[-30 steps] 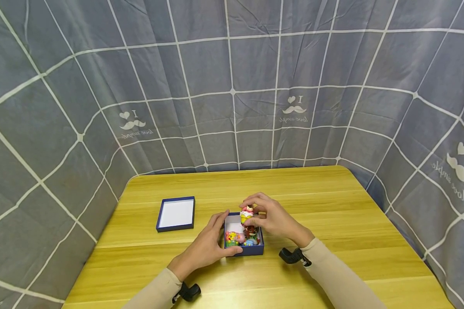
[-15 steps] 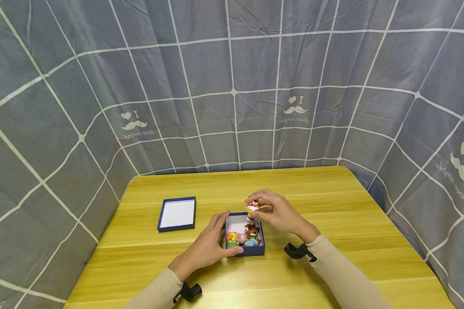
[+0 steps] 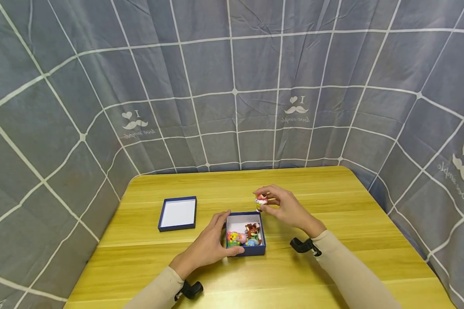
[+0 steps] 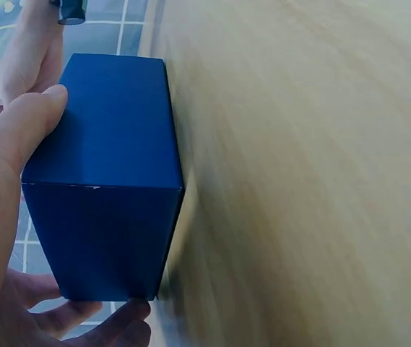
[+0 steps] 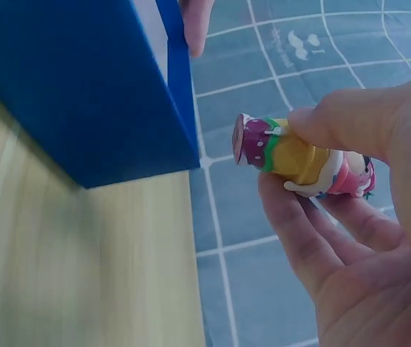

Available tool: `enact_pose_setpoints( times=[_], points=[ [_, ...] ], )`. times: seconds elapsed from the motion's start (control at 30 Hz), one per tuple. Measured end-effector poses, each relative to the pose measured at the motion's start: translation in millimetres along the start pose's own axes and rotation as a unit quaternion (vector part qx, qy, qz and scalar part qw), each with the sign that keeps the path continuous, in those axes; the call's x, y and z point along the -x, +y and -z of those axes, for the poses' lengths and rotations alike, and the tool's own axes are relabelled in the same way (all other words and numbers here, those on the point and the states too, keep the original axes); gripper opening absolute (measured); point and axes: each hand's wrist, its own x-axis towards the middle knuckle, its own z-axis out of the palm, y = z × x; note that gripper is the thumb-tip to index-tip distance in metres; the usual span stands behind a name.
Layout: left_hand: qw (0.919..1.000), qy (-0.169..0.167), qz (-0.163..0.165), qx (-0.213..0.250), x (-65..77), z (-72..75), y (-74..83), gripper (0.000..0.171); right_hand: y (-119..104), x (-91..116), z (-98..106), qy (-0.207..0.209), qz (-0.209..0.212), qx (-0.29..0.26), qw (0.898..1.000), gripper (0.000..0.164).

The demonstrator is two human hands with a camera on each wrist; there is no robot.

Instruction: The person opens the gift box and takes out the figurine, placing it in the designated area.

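My left hand point(image 3: 209, 243) spans the left side of an open blue box point(image 3: 251, 252). Its thumb lies on the front wall and the fingers reach round the back corner; the left wrist view shows the box point(image 4: 104, 123) between them. Inside sit a reddish-brown animal figurine point(image 3: 252, 231), a pink and yellow figurine point(image 3: 236, 238) and a small blue one point(image 3: 252, 243). Just beyond the box's back right corner, my right hand point(image 3: 290, 208) pinches a toy figurine point(image 3: 261, 201) between thumb and fingers. Up close, this figurine point(image 5: 303, 159) has a pink top, yellow middle and purple base.
A blue-rimmed box lid point(image 3: 195, 213) with a white inside lies to the left of the box. Both stand on a yellow wood-grain table point(image 3: 313, 274). A grey curtain with white grid lines point(image 3: 201, 116) surrounds the table's back and sides.
My right hand has lifted the pink and yellow figurine out of the box and carried it right and back, past the box's rim. The left hand stays on the box.
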Motion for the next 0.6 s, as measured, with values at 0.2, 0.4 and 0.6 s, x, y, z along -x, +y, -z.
enact_pose_setpoints(
  times=[0.2, 0.4, 0.6],
  points=[
    [0.9999, -0.006, 0.008, -0.007, -0.7, 1.7, 2.1, 0.133, 7, -4, 3, 0.000, -0.029, 0.028, 0.999, 0.069],
    [0.9993, -0.014, 0.009, -0.033, -3.1, 2.6, 1.9, 0.140, 18, -6, 5, 0.001, -0.041, 0.061, 0.997, 0.071],
    [0.9982, -0.026, 0.017, -0.050, -5.9, 4.2, 9.2, 0.141, 32, -7, 6, -0.002, -0.042, 0.072, 0.996, 0.065]
  ],
)
